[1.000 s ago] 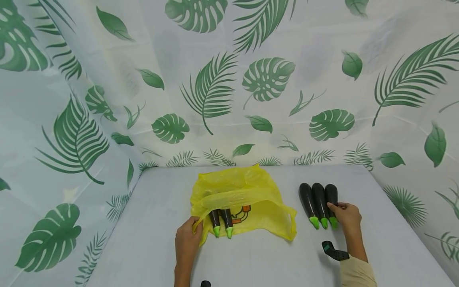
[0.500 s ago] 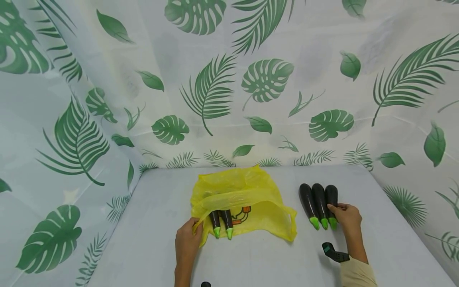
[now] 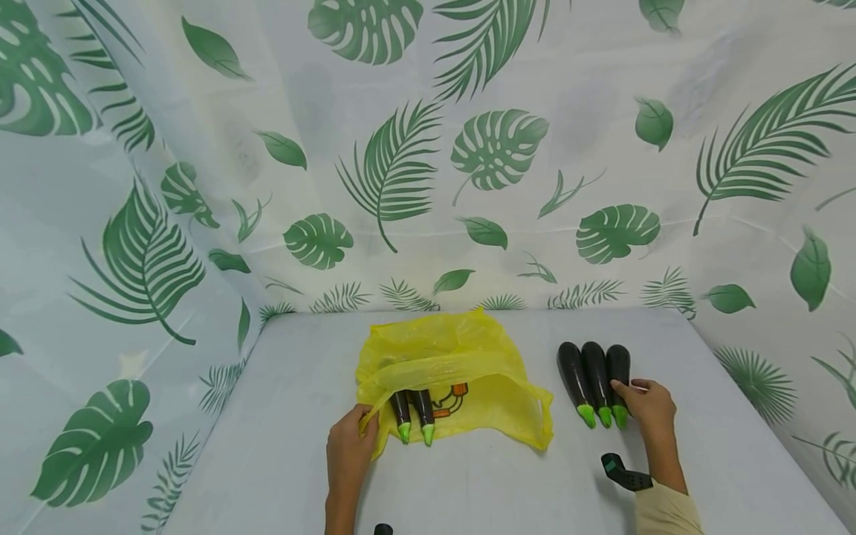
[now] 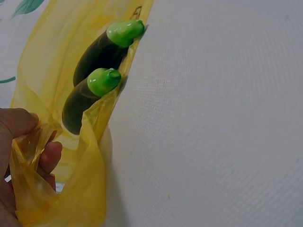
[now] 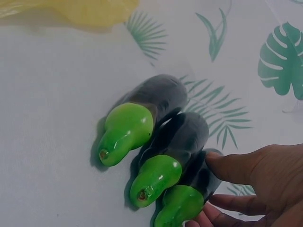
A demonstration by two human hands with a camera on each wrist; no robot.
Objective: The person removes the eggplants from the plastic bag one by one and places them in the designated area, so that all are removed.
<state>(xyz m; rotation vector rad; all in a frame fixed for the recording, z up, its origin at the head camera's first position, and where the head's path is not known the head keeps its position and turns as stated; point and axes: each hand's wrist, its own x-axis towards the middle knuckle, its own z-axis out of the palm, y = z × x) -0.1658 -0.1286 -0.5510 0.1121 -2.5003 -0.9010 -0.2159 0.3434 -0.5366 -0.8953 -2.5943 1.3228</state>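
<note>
A yellow plastic bag [image 3: 441, 334] lies flat on the table, its mouth facing me. My left hand [image 3: 351, 442] pinches the left edge of that mouth between thumb and fingers, as the left wrist view shows the crumpled film [image 4: 35, 151]. Inside, two dark eggplants [image 3: 423, 405] lie side by side with their green stem ends outward; their far ends are hidden under the film. Right of the bag, three more eggplants lie in a row. My right hand [image 3: 654, 407] grips the rightmost eggplant [image 3: 619, 362], thumb on top and fingers along its right side, partly hidden.
The left eggplant [image 3: 569, 364] and middle eggplant [image 3: 593, 364] of the row lie close against the held one. A white table [image 3: 468, 490] bears everything. Behind it hangs a leaf-patterned sheet [image 3: 414, 275]. A black wrist device [image 3: 625, 473] sits on the right forearm.
</note>
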